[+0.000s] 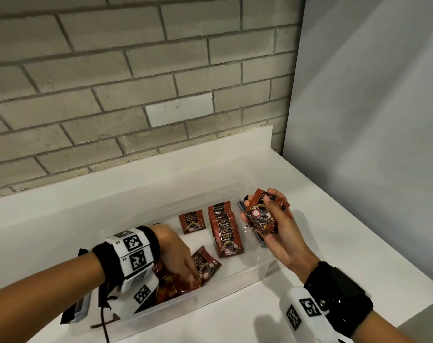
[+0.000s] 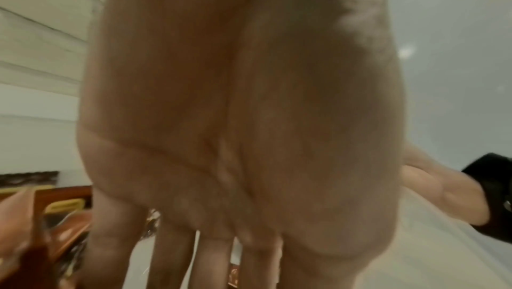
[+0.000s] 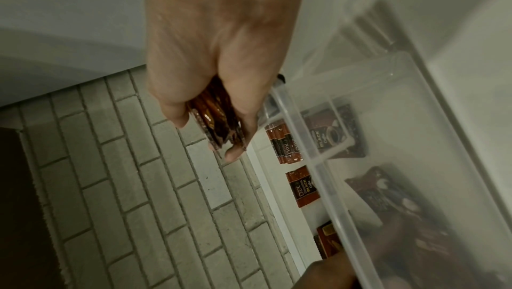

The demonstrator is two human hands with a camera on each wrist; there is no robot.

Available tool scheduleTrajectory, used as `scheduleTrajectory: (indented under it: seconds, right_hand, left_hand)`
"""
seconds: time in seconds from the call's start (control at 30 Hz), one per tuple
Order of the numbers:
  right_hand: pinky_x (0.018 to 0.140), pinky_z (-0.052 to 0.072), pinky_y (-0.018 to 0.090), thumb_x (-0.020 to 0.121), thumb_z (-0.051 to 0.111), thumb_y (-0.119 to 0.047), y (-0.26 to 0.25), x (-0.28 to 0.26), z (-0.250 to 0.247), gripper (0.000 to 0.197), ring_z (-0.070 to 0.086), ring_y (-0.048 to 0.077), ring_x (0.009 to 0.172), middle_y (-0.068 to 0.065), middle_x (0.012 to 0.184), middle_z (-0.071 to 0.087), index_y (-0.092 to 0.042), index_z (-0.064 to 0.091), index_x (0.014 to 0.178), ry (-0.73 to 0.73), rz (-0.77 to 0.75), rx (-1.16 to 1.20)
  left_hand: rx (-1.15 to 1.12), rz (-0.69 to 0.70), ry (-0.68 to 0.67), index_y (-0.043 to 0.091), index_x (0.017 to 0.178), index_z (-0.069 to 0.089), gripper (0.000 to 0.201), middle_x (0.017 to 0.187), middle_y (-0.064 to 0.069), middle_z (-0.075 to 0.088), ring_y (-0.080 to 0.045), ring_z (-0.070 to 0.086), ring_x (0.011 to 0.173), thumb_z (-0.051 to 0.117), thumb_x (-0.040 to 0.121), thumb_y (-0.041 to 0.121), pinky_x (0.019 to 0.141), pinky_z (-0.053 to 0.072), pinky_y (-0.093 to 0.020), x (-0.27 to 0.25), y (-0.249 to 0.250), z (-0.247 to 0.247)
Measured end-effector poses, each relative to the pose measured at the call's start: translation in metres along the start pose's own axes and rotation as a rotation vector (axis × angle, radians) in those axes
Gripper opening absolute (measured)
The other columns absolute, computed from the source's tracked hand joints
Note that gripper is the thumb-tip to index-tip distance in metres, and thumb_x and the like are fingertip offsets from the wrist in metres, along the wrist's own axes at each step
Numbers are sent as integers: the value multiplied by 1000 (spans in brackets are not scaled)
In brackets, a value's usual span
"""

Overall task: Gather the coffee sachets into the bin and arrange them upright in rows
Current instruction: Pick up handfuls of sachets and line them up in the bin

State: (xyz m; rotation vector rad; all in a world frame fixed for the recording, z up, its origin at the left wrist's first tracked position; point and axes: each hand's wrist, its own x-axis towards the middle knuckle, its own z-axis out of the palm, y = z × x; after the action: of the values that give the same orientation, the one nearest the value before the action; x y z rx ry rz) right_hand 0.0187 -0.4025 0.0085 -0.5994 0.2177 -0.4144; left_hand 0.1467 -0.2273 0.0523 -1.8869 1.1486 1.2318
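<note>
While left hand (image 1: 178, 251) touches binned sachets (image 1: 203, 266) — right hand (image 1: 272, 226) grips a stack (image 1: 260, 216).

You're in what looks like a pantry or kitchenette corner: white worktop (image 1: 297, 169) with a low white upstand (image 1: 161, 167) at the back, grey brick-pattern wall (image 1: 136, 70) behind it, plain pale panel (image 1: 371, 107) closing off the right side. A clear plastic bin (image 1: 255, 271) of branded black-coffee sachets (image 1: 226, 233) sits on the worktop, so a coffee/break station fits. Home or office, can't tell from these views
</note>
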Motion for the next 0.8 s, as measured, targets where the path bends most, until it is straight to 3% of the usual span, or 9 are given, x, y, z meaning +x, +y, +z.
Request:
scheduleTrajectory:
  seconds: [0.13, 0.27, 0.37, 0.43, 0.5, 0.57, 0.63, 0.73, 0.8]
  right_hand:
    - [87, 51, 49, 89, 54, -8, 0, 0, 0, 19, 67, 30, 96, 19, 101, 69, -20, 59, 102, 3, -1, -13]
    - [86, 52, 49, 89, 55, -9, 0, 0, -1, 19, 67, 30, 97, 19, 102, 69, -20, 59, 103, 15, -4, -21]
    - [84, 54, 48, 90, 54, -8, 0, 0, -1, 19, 67, 31, 97, 21, 104, 67, -20, 57, 105, 11, -2, -18]
    - [82, 55, 47, 90, 54, -8, 0, 0, 0, 20, 66, 32, 98, 22, 105, 66, -20, 57, 105, 11, 2, -11]
    - [81, 56, 47, 89, 54, -7, 0, 0, 1, 20, 65, 32, 99, 22, 106, 66, -20, 58, 104, 8, 7, -6]
    - [81, 56, 46, 89, 55, -8, 0, 0, 1, 19, 65, 33, 101, 22, 106, 65, -20, 58, 103, 5, 11, -2]
    - [80, 58, 46, 90, 54, -7, -1, 0, 1, 19, 64, 33, 102, 23, 106, 65, -20, 58, 103, 4, 10, -3]
    - [78, 58, 45, 92, 52, -6, -1, 0, 2, 18, 65, 32, 99, 22, 104, 65, -20, 57, 103, 8, 1, -4]
    - [78, 58, 45, 93, 51, -5, 0, 0, 2, 19, 67, 30, 96, 21, 102, 66, -19, 57, 104, 12, -15, -9]
  left_hand:
    - [-27, 61, 56, 33, 146, 35, 45, 154, -4, 27, -28, 27, 141, 35, 102, 41, 115, 20, -41, -2, -6, 7]
    - [42, -4, 90, 57, 141, 27, 46, 158, -9, 9, -39, 6, 144, 38, 96, 56, 114, 10, -55, 5, -5, 7]
    - [64, -3, 74, 59, 140, 25, 46, 160, -8, 5, -40, 2, 144, 37, 96, 57, 113, 8, -58, 8, -4, 4]
    - [38, 12, 64, 56, 141, 29, 45, 158, -7, 9, -39, 5, 144, 37, 96, 56, 114, 11, -55, 7, -5, 3]
    - [-36, 61, 91, 47, 141, 37, 44, 154, -3, 18, -30, 15, 141, 39, 97, 53, 113, 17, -45, 1, -9, 2]
    - [-120, 140, 168, 33, 138, 49, 44, 145, -3, 32, -17, 32, 128, 42, 98, 48, 104, 25, -30, -7, -14, -2]
    - [-215, 248, 242, 19, 131, 58, 43, 130, -4, 44, -13, 40, 115, 45, 98, 44, 98, 31, -27, -11, -18, -7]
    - [-300, 361, 282, 17, 127, 61, 39, 126, 7, 48, -13, 46, 121, 47, 98, 40, 106, 34, -29, -7, -7, -15]
    - [-330, 390, 309, 15, 128, 60, 36, 133, 2, 52, -14, 48, 123, 49, 98, 33, 100, 35, -18, 1, 4, -23]
